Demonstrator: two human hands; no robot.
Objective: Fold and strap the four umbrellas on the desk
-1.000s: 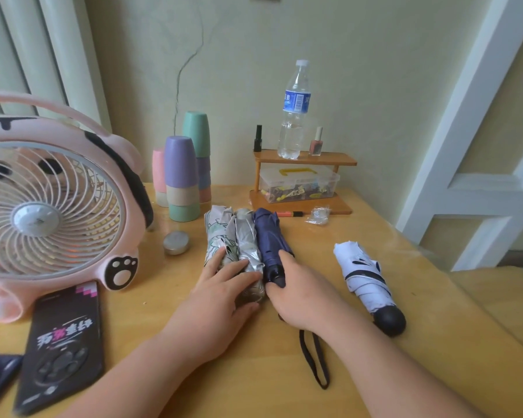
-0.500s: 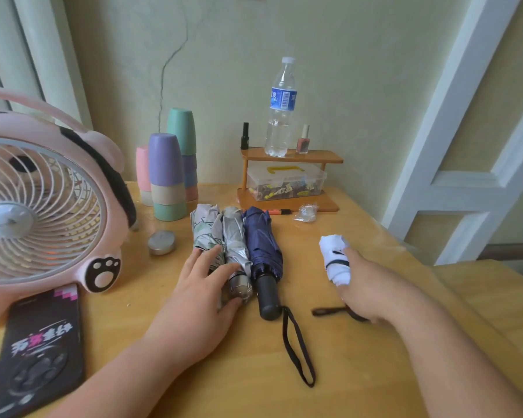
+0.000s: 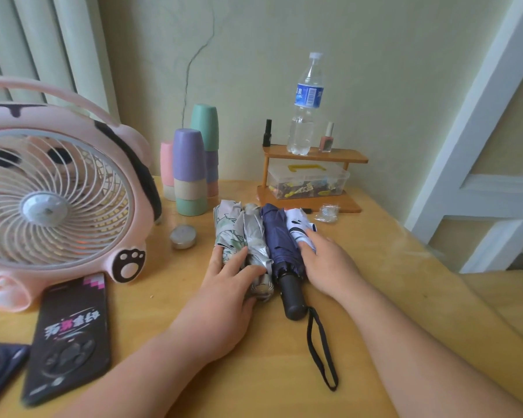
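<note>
Four folded umbrellas lie side by side on the wooden desk [image 3: 375, 297]: a green-patterned white one [image 3: 227, 227], a silver one [image 3: 254, 236], a navy one [image 3: 277, 233] with a black handle and loose wrist strap [image 3: 320, 351], and a white one with black markings [image 3: 296, 224]. My left hand [image 3: 230, 285] rests on the patterned and silver umbrellas with its fingers spread. My right hand [image 3: 329, 267] holds the white umbrella against the navy one and hides its lower half and handle.
A pink fan [image 3: 52, 200] and a black phone [image 3: 70, 336] stand at the left. Stacked cups [image 3: 189, 173] and a small tin [image 3: 182, 236] sit behind the umbrellas. A wooden shelf [image 3: 314, 155] with a water bottle [image 3: 305, 107] is at the back.
My right hand left the navy umbrella, took the white umbrella from the right side of the desk and brought it left beside the navy one. The left hand stayed put.
</note>
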